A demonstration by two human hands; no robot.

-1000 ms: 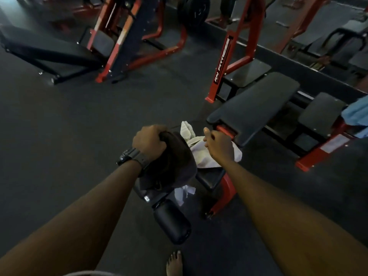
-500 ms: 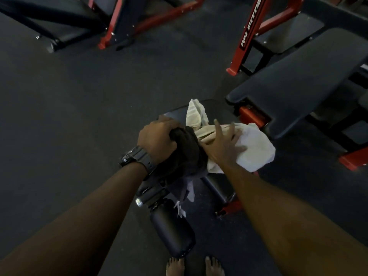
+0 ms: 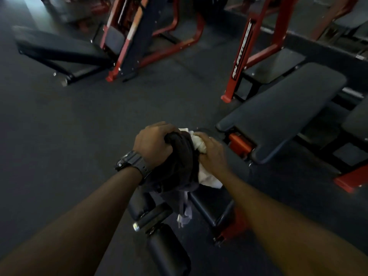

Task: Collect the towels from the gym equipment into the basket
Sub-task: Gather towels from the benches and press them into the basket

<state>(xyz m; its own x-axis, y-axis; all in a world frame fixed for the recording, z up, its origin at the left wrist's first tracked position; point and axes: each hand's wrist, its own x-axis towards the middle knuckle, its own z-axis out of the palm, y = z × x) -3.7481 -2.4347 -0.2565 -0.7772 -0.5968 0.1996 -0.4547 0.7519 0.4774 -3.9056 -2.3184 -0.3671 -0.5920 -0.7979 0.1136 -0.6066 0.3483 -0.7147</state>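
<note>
Bunched up now, the white towel (image 3: pixel 201 145) sits gripped in the right hand (image 3: pixel 212 154), fingers curled round it, above the bench seat (image 3: pixel 213 204). Beside it, left hand (image 3: pixel 153 144) clutches a dark towel (image 3: pixel 179 166).

surface: black padded bench (image 3: pixel 211 204) | on it: white towel (image 3: pixel 209 179)

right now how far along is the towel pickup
Done: the left hand already grips a dark towel, lifted off the equipment. In hand: the right hand is gathering a white towel against it, above the bench. Left: no basket is in view, so both towels are not yet dropped in. Whether more towels remain elsewhere can't be told.
</note>
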